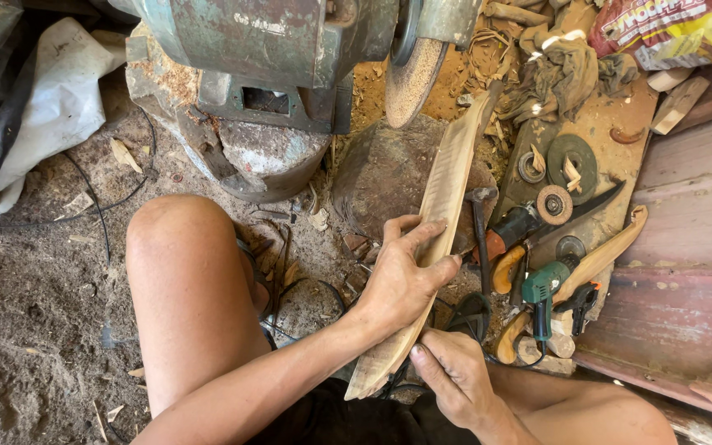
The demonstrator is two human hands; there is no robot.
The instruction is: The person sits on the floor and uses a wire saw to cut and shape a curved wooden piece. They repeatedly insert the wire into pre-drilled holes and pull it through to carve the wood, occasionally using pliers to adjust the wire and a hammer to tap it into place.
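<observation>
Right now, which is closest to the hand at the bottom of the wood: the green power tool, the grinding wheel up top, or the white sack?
From the right hand, in the head view:
1. Green power tool, just to its right, on the floor.
2. Grinding wheel, straight up past the wooden plank.
3. White sack, far off in the upper left corner.

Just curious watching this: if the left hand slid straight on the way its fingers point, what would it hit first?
Probably the hammer lying just beyond the wooden piece that the left hand grips; depth is hard to judge.

Left hand (401, 284) grips above right hand (452, 375) (both grips closed).
</observation>
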